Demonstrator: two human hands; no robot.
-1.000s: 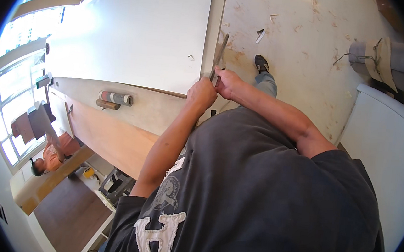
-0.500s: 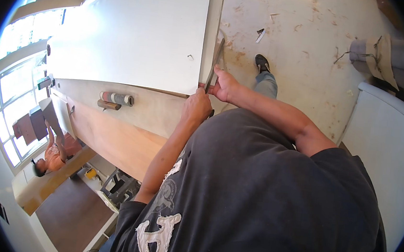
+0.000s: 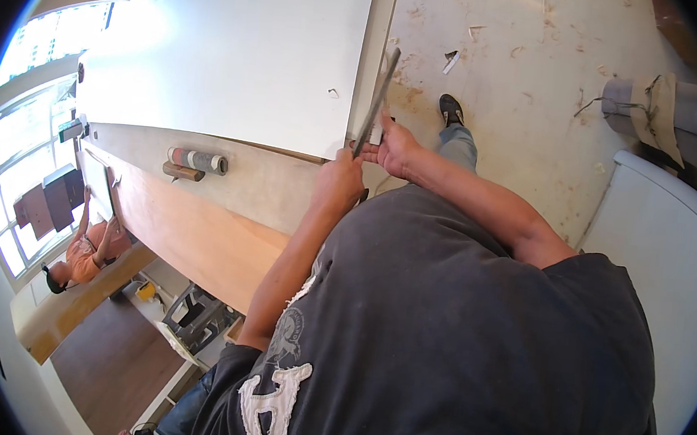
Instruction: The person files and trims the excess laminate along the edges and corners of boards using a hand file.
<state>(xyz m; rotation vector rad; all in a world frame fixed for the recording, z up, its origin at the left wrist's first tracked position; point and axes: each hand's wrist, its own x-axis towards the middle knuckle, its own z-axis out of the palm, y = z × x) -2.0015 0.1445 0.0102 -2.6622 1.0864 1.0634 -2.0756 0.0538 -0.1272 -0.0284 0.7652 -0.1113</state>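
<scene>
At the near right corner of a large white panel [image 3: 238, 59], my left hand [image 3: 337, 185] is closed around the near end of a long, narrow, dark grey bar that looks like a flat file [image 3: 379, 96]. The bar slants up and away beside the panel's right edge. My right hand [image 3: 397, 149] is just right of it, thumb up, its fingers reaching beneath the bar toward the panel's corner. Between its thumb and fingers shows a short whitish strip [image 3: 377, 130]. The fingertips by the corner are partly hidden.
Left of my hands, a striped cylinder [image 3: 196, 160] and a brown wooden block [image 3: 182, 172] lie on the wooden bench [image 3: 264, 191]. Wood shavings litter the floor [image 3: 524, 108] at right. A co-worker in orange [image 3: 88, 253] handles a panel at far left. A whitish rounded surface [image 3: 663, 220] stands at right.
The bar's far end has swung slightly right and away. My right thumb has come off the bar onto the whitish strip. The co-worker's panel has turned.
</scene>
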